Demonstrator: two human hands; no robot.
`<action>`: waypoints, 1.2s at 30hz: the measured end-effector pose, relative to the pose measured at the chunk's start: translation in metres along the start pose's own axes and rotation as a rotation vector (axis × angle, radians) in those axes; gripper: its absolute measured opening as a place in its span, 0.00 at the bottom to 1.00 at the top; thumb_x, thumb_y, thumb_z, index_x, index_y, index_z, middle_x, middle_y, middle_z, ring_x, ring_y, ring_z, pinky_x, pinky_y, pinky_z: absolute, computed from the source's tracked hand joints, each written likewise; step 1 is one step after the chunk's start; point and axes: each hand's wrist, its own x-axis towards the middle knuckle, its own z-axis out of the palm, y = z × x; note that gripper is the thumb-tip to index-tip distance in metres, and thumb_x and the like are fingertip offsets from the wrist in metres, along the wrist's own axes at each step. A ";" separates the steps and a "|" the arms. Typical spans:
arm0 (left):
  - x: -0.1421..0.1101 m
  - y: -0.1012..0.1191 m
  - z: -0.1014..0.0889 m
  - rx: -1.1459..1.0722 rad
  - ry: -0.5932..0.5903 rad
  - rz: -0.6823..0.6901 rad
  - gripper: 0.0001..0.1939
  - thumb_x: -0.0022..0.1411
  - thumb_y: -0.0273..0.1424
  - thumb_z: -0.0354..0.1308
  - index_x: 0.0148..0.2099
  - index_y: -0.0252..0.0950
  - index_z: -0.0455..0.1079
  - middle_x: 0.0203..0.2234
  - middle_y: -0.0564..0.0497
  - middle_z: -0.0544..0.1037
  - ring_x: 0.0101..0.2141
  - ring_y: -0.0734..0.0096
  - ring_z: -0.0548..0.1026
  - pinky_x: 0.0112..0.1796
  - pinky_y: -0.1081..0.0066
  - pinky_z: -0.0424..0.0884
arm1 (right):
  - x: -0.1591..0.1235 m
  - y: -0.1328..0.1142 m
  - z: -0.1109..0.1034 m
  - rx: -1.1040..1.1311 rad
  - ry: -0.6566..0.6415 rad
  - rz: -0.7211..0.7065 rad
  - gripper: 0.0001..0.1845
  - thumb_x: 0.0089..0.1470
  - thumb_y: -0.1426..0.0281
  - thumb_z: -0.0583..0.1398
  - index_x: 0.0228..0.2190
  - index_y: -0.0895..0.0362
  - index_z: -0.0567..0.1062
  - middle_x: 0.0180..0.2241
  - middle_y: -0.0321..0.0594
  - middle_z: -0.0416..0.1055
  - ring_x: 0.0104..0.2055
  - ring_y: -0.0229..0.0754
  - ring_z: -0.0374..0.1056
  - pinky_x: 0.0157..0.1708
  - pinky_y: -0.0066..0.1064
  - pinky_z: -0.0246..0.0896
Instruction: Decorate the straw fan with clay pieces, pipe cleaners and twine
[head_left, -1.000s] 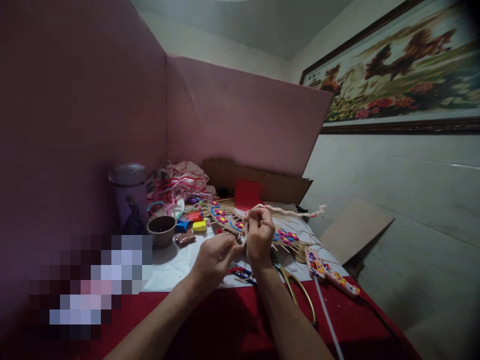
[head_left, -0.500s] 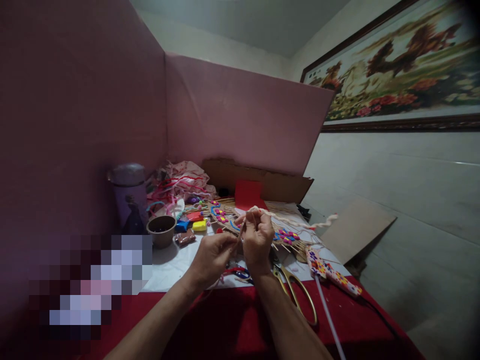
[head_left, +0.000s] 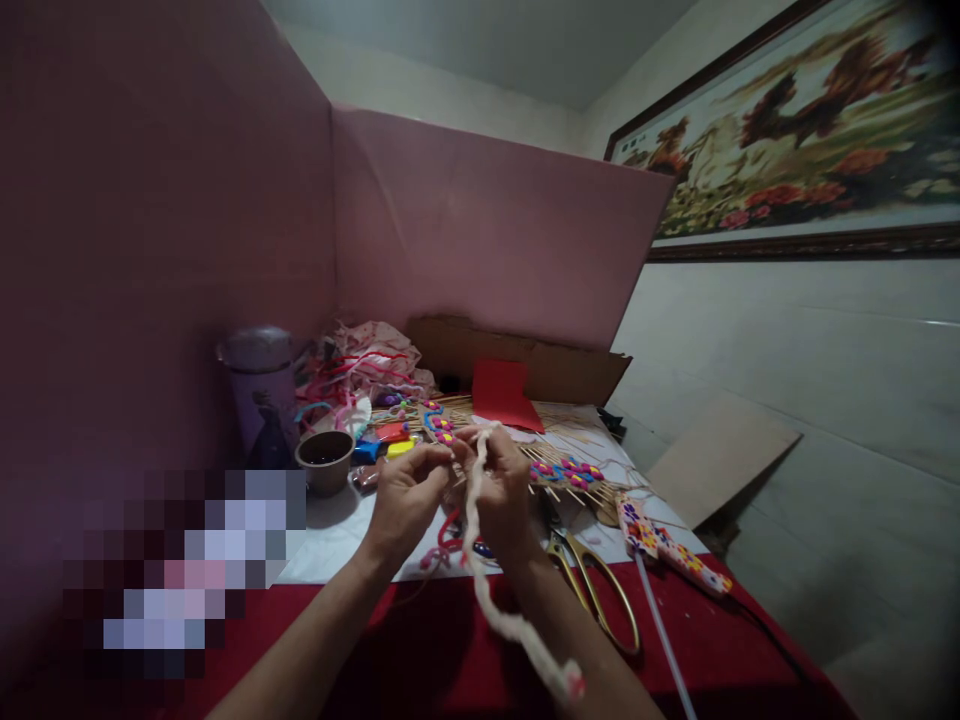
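Note:
A white twisted cord [head_left: 474, 510] with reddish-pink spots hangs from my right hand [head_left: 506, 495], whose fingers are closed around its upper part. The cord's loose end trails down over my right forearm to a pink-tipped end. Close beside it, my left hand [head_left: 405, 500] is pinched shut, fingertips near the right ones; what lies between them is too small to make out. Just behind both hands lies a cardboard piece [head_left: 556, 482] decorated with blue lines and pink-and-yellow flowers, partly covered by my right hand. Thin sticks [head_left: 551, 457] lie around it.
Gold-handled scissors [head_left: 611, 590] and a flower-patterned glue gun [head_left: 637, 530] lie to the right. At left stand a brown cup [head_left: 324, 470] and a purple flask [head_left: 259, 400]. Red paper [head_left: 506, 390], a yellow packet [head_left: 400, 449] and pink cloth [head_left: 375, 350] lie further back.
The white cord's loose end has swung from the right, behind my hands, to the front and down over my right forearm. My right hand has turned and shifted slightly left.

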 end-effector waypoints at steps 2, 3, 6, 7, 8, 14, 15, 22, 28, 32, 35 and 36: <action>0.001 0.002 0.000 -0.062 0.056 -0.051 0.01 0.46 0.26 0.59 0.25 0.33 0.70 0.15 0.57 0.69 0.15 0.82 0.61 0.15 0.81 0.55 | -0.001 0.002 0.001 -0.078 -0.059 -0.088 0.04 0.51 0.76 0.57 0.28 0.55 0.70 0.30 0.37 0.68 0.32 0.38 0.65 0.33 0.29 0.60; 0.001 0.003 0.000 -0.092 0.076 -0.076 0.02 0.45 0.27 0.59 0.25 0.34 0.69 0.12 0.59 0.66 0.13 0.83 0.58 0.14 0.81 0.53 | -0.001 0.003 0.002 -0.104 -0.084 -0.117 0.05 0.50 0.76 0.57 0.28 0.55 0.70 0.30 0.37 0.69 0.33 0.39 0.65 0.33 0.29 0.60; 0.002 0.003 -0.001 -0.196 0.114 -0.139 0.05 0.45 0.27 0.60 0.26 0.35 0.67 0.11 0.61 0.64 0.11 0.85 0.55 0.12 0.82 0.48 | -0.003 0.006 0.004 -0.156 -0.143 -0.119 0.06 0.50 0.77 0.55 0.28 0.55 0.70 0.28 0.37 0.68 0.31 0.40 0.65 0.31 0.29 0.59; 0.002 0.002 -0.002 -0.232 0.129 -0.157 0.06 0.44 0.27 0.61 0.27 0.35 0.66 0.12 0.61 0.66 0.11 0.85 0.56 0.12 0.82 0.48 | -0.004 0.007 0.005 -0.169 -0.151 -0.110 0.06 0.49 0.77 0.55 0.28 0.55 0.69 0.27 0.37 0.68 0.30 0.40 0.65 0.30 0.29 0.59; 0.002 0.002 -0.002 -0.264 0.147 -0.175 0.07 0.44 0.26 0.61 0.27 0.35 0.66 0.13 0.60 0.67 0.11 0.85 0.57 0.12 0.83 0.49 | -0.005 0.007 0.005 -0.174 -0.164 -0.102 0.05 0.49 0.77 0.55 0.28 0.55 0.69 0.26 0.37 0.67 0.30 0.40 0.64 0.30 0.30 0.59; 0.002 0.001 -0.006 -0.292 0.059 -0.122 0.04 0.48 0.27 0.59 0.31 0.34 0.69 0.19 0.56 0.73 0.14 0.83 0.61 0.13 0.81 0.54 | -0.007 0.004 0.007 0.006 -0.087 0.057 0.03 0.52 0.73 0.55 0.28 0.54 0.67 0.26 0.35 0.66 0.28 0.38 0.64 0.29 0.29 0.59; 0.001 0.000 -0.006 -0.274 0.015 -0.080 0.05 0.49 0.27 0.59 0.32 0.33 0.70 0.21 0.54 0.74 0.15 0.82 0.63 0.14 0.80 0.57 | -0.007 0.004 0.007 0.071 -0.055 0.121 0.02 0.53 0.71 0.55 0.28 0.54 0.67 0.25 0.34 0.66 0.27 0.37 0.64 0.27 0.28 0.59; 0.000 -0.002 -0.004 -0.080 0.039 0.097 0.04 0.51 0.28 0.61 0.31 0.34 0.72 0.16 0.56 0.70 0.15 0.79 0.64 0.14 0.78 0.59 | -0.003 0.006 0.008 0.380 -0.013 0.334 0.09 0.51 0.64 0.59 0.27 0.56 0.67 0.23 0.30 0.63 0.21 0.32 0.59 0.21 0.24 0.56; 0.002 -0.006 -0.009 0.112 0.054 0.206 0.02 0.51 0.28 0.61 0.28 0.36 0.70 0.22 0.55 0.70 0.21 0.78 0.64 0.22 0.77 0.61 | -0.003 0.009 0.009 0.338 -0.006 0.305 0.09 0.50 0.64 0.60 0.27 0.56 0.67 0.23 0.31 0.63 0.22 0.32 0.59 0.22 0.24 0.56; 0.003 -0.005 -0.009 0.215 -0.039 0.260 0.06 0.55 0.29 0.57 0.26 0.36 0.67 0.23 0.54 0.66 0.25 0.74 0.63 0.27 0.75 0.61 | -0.003 0.013 0.012 0.275 0.010 0.305 0.08 0.49 0.65 0.59 0.25 0.56 0.66 0.23 0.31 0.63 0.23 0.34 0.60 0.23 0.25 0.58; 0.003 -0.004 -0.009 0.233 -0.097 0.246 0.07 0.56 0.29 0.55 0.25 0.36 0.65 0.23 0.55 0.65 0.26 0.75 0.62 0.27 0.75 0.60 | -0.002 0.014 0.014 0.212 0.052 0.270 0.08 0.47 0.65 0.60 0.23 0.55 0.66 0.22 0.32 0.63 0.24 0.35 0.61 0.25 0.26 0.59; 0.003 -0.004 -0.009 0.222 -0.113 0.224 0.07 0.56 0.29 0.54 0.26 0.36 0.64 0.22 0.55 0.64 0.25 0.75 0.61 0.26 0.76 0.59 | -0.002 0.014 0.014 0.200 0.055 0.264 0.08 0.47 0.65 0.60 0.23 0.55 0.67 0.22 0.32 0.63 0.25 0.36 0.62 0.25 0.26 0.59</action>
